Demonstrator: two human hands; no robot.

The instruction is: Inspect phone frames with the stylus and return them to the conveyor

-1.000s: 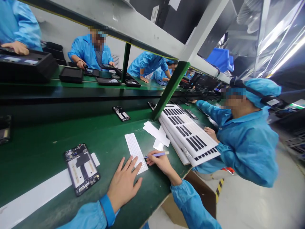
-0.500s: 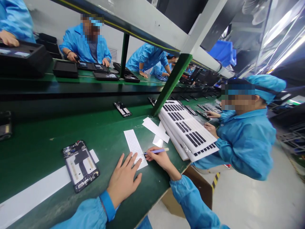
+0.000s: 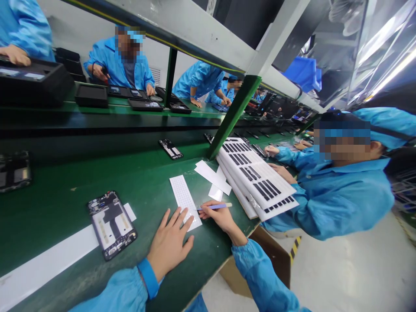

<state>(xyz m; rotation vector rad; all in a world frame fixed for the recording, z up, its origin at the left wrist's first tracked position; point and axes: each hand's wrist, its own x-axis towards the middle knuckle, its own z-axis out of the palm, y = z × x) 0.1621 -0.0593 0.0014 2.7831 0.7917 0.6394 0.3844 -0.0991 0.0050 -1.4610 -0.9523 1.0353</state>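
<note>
- At the near side of the worktop (image 3: 156, 190), the left hand (image 3: 170, 247) lies palm down, fingers spread apart, some fingertips resting on the near end of the sheet (image 3: 181, 190)
- Just right of it, the right hand (image 3: 217, 216) is clamped on a purple tool (image 3: 222, 206), whose thin dark tip is at the sheet's right edge
- Left of both, a phone (image 3: 112, 225) with its innards bare lies over a white strip (image 3: 52, 255)
- Past the right hand, loose papers (image 3: 212, 177) overlap beside a stack (image 3: 255, 173) of white sheets bearing black strips
- Right of the stack, a co-worker (image 3: 344, 199) in blue reaches over the worktop
- Farther back, a second phone (image 3: 170, 149) lies left of a green post (image 3: 234, 117)
- Across the raised far worktop (image 3: 201, 113), people (image 3: 95, 56) in blue are near black trays (image 3: 91, 95)
</note>
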